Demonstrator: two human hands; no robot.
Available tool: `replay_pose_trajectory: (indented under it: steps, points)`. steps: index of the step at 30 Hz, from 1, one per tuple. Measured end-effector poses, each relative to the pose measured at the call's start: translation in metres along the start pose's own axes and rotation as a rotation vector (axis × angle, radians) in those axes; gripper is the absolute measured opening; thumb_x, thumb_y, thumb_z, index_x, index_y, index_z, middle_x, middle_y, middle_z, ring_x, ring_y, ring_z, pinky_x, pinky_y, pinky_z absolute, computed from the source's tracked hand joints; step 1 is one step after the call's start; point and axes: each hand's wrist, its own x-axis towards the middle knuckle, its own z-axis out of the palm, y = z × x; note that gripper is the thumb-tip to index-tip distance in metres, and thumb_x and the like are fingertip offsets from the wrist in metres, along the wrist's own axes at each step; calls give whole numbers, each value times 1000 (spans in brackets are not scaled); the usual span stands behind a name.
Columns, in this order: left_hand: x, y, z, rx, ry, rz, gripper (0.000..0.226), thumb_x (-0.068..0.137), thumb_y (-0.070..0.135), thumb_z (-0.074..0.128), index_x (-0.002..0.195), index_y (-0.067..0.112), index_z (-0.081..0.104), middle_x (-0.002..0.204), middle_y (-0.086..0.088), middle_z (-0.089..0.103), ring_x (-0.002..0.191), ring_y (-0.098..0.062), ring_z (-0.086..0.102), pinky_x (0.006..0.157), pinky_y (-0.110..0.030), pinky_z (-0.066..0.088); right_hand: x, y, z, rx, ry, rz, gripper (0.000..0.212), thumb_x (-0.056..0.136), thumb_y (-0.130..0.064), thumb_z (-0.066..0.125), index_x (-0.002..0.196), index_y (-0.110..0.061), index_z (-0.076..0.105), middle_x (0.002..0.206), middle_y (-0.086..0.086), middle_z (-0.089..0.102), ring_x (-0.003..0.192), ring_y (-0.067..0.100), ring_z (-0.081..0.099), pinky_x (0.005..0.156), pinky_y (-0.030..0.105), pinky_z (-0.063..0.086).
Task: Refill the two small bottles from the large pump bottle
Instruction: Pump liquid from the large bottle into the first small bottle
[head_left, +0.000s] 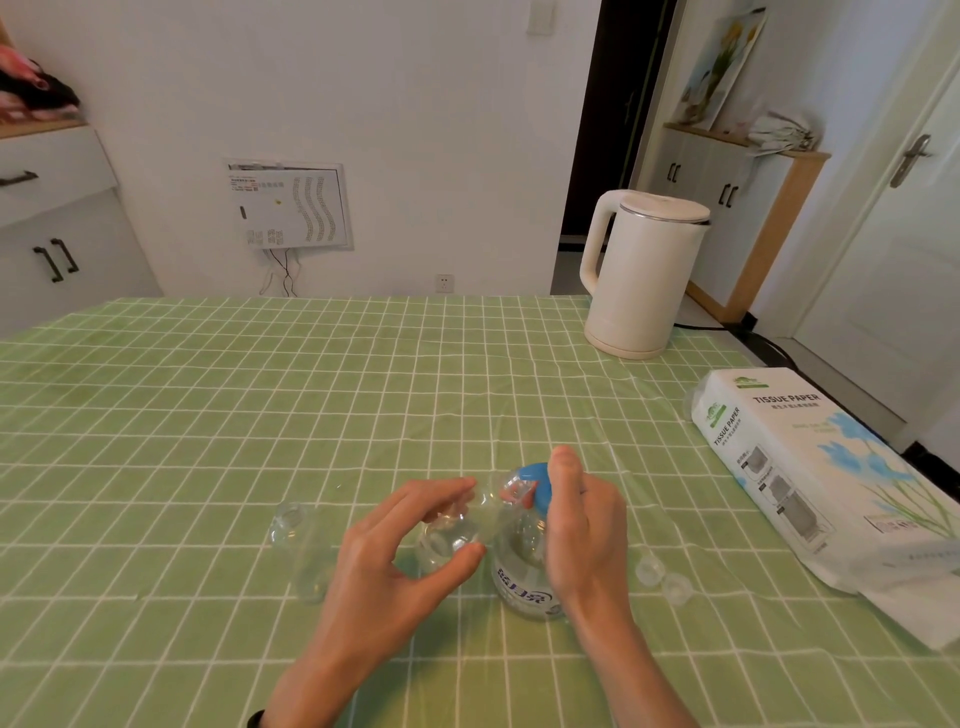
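Filling step: keep the small bottle (449, 535) mouth-up under the nozzle and pump in slow, full strokes. Left hand (395, 551): thumb and fingers curl round this bottle, touching the large pump bottle (524, 584). Right hand (582, 525): fingers bent over the blue pump head (535, 475), apparently pressing. The second small bottle (301, 545) waits left.

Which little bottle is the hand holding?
The small bottle right beside the pump bottle: the left hand grips it. The other small bottle sits untouched, further left.
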Motion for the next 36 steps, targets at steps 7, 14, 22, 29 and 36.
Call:
replay_pose_trajectory:
  steps: [7, 14, 22, 29, 36]
  points:
    - [1, 1, 1, 9, 18, 21, 43, 83, 32, 80, 125, 34, 70, 113, 17, 74, 105, -11, 72, 92, -17, 53, 0, -2, -1, -5, 5, -38, 75, 95, -66, 28, 48, -11, 50, 39, -11, 33, 41, 7, 30, 49, 28, 30]
    - [1, 4, 0, 31, 51, 31, 43, 82, 33, 79, 124, 31, 70, 114, 18, 73, 105, -10, 71, 90, -15, 51, 1, -5, -2, -8, -8, -25, 61, 94, -55, 32, 39, -29, 41, 39, -15, 37, 42, 6, 30, 53, 32, 31]
    - [2, 4, 0, 24, 67, 38, 42, 82, 32, 79, 122, 31, 69, 114, 19, 72, 105, -9, 71, 88, -17, 52, -1, -5, 0, -44, 20, -70, 68, 100, -63, 26, 41, -44, 54, 37, -15, 34, 36, 6, 31, 47, 17, 32]
    - [2, 5, 1, 23, 58, 45, 43, 82, 32, 79, 124, 33, 69, 115, 19, 72, 106, -9, 70, 89, -15, 51, 1, -5, -1, -3, 0, -39, 60, 92, -56, 31, 43, -22, 43, 41, -4, 36, 45, 8, 30, 50, 37, 33]
    - [1, 4, 1, 23, 60, 47, 42, 82, 31, 80, 123, 31, 70, 115, 19, 72, 105, -9, 70, 88, -16, 51, -1, -4, 0, -32, 6, -46, 67, 98, -60, 28, 39, -33, 45, 38, -18, 37, 39, 6, 30, 54, 28, 29]
